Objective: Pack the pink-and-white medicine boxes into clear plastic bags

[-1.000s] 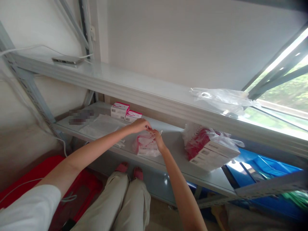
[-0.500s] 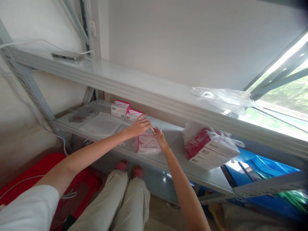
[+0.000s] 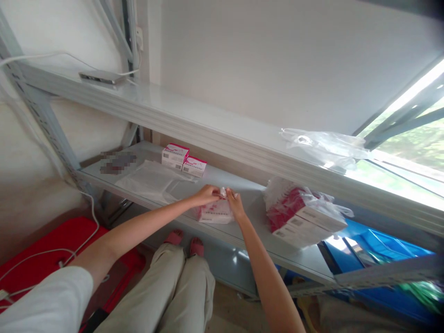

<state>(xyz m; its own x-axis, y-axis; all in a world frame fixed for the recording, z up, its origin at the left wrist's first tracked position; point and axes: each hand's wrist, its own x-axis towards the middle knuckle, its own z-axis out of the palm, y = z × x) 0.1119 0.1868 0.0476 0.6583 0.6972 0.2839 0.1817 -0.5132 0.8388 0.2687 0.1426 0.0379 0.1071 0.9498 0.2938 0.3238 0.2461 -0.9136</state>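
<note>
On the lower shelf a white and pink box [image 3: 217, 213] sits inside a clear plastic bag [image 3: 223, 191]. The bag's gathered top rises above the box, pinched between my two hands. My left hand [image 3: 208, 195] is closed on it from the left, and my right hand [image 3: 233, 201] is closed on it from the right, their fingertips nearly touching. Behind and left of them stand several small white and pink boxes [image 3: 175, 156], some stacked. A flat clear plastic bag [image 3: 149, 178] lies on the shelf beside my left forearm.
Bagged white and pink boxes [image 3: 301, 217] stand at the right of the lower shelf [image 3: 249, 185]. Above, the upper shelf [image 3: 208, 113] holds a flat grey device [image 3: 102, 77] and clear bags [image 3: 322, 143]. A red container [image 3: 45, 249] is at lower left, blue crates [image 3: 385, 240] at lower right.
My left hand has moved down and its spread fingers have closed on the bag's top, beside my right hand. The box has stayed in place on the shelf.
</note>
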